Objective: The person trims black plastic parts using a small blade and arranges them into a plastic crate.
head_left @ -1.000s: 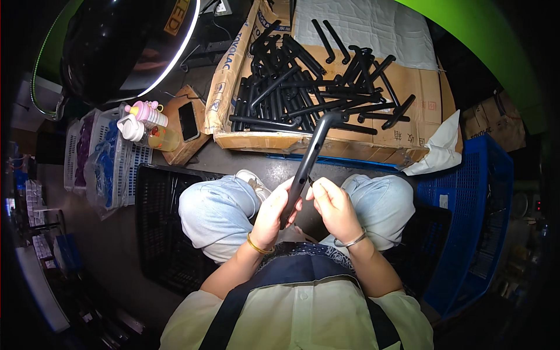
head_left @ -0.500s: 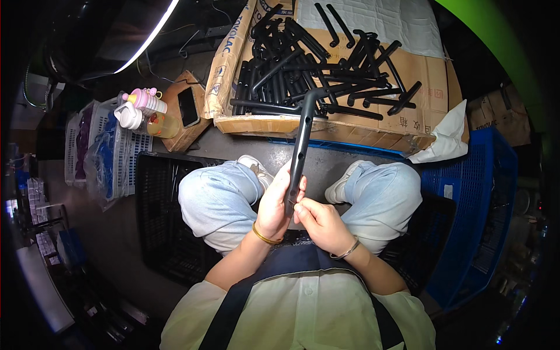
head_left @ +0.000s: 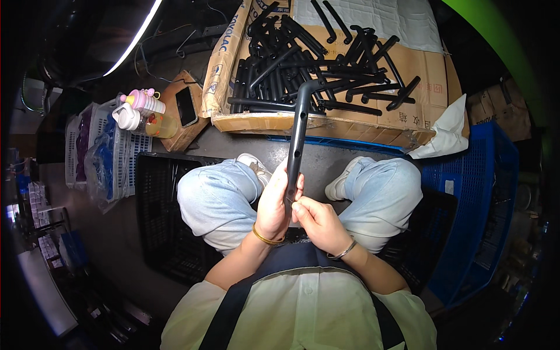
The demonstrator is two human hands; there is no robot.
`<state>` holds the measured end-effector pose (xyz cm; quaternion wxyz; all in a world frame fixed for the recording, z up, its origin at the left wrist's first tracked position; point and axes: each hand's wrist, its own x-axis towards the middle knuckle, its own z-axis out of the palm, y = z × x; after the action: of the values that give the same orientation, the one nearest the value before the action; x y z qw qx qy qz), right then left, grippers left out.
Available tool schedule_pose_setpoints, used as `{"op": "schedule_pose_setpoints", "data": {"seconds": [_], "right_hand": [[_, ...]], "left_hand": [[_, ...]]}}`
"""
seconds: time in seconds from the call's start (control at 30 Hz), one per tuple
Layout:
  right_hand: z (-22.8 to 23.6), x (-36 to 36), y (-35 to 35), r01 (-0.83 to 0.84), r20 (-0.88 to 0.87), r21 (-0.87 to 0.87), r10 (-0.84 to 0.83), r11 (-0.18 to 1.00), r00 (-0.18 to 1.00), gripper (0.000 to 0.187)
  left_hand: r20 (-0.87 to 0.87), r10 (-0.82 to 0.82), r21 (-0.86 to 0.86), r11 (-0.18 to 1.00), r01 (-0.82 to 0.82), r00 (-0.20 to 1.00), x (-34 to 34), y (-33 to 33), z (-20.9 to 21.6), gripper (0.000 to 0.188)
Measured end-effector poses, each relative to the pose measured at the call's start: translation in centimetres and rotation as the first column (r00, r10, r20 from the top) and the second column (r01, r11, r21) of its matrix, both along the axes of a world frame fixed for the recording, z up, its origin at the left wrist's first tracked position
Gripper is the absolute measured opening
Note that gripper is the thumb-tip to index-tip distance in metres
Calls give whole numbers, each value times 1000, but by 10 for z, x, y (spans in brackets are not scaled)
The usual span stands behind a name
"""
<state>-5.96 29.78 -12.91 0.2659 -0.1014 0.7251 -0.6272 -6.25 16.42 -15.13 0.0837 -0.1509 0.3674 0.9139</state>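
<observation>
A black bent tube (head_left: pixel 298 128) with several holes along its side stands out in front of me, its angled end pointing away toward the pile. My left hand (head_left: pixel 272 204) is closed around its lower end. Beside that end, my right hand (head_left: pixel 324 224) is pinched, thumb against fingers. A thin sliver shows at its fingertips by the tube, too small to name. Beyond the hands, many similar black bent tubes (head_left: pixel 274 84) lie heaped on flattened cardboard (head_left: pixel 256 122). The tube's far end overlaps the heap in the picture.
At the left, a wooden block (head_left: pixel 192 131) carries a phone (head_left: pixel 186 107), with bottles (head_left: pixel 131 118) beside it. White baskets (head_left: pixel 125 169) stand farther left. A black crate (head_left: pixel 166 233) sits by my left leg, a blue crate (head_left: pixel 466 233) at the right.
The tube has shifted very slightly left, along with a small shift of the view. Both hands keep the same hold.
</observation>
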Motion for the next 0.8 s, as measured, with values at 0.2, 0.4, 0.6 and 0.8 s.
{"op": "schedule_pose_setpoints", "data": {"seconds": [0.2,0.4,0.6,0.8], "right_hand": [[2,3,-2,28,-13,29,-28,999,1000,30],[-1,3,-1,48,-25,22,-47,999,999,31],[0,2,-2,36,-51,47,-33,998,998,30],[-19,-2,-5,367,-174,-183,-398,912,901,18]], "left_hand": [[7,29,-18,999,-29,1000,2,4,-4,41],[-10,43,18,999,-43,999,3,4,-13,49],[25,35,-13,999,-35,999,0,5,-7,35],[-25,126,-123,984,-128,992,-2,11,7,44]]}}
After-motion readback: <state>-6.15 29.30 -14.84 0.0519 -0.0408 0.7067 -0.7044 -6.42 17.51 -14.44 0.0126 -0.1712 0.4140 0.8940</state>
